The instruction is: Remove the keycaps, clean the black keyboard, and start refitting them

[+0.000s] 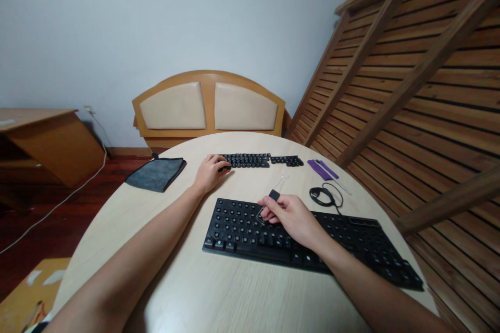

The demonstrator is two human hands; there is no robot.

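Observation:
My left hand [211, 173] reaches to the left end of a block of loose black keycaps [246, 160], its fingertips closed on a keycap [224, 168] there. A smaller group of keycaps [287, 160] lies just to the right. My right hand [287, 214] grips a keycap puller with a black handle [274, 194], its thin wire prongs pointing away from me. Below that hand is a black keyboard [250, 254]; bare switch stems show over much of its left part, while several keys stay on along the front rows. My right hand and forearm hide part of its middle.
A coiled black cable [322, 196] lies behind the keyboard. Purple strips [320, 169] and a thin white tool [339, 183] are at the right. A dark grey cloth [156, 174] rests at the left of the round table [175, 296]. Slatted wood [390, 114] leans close on the right.

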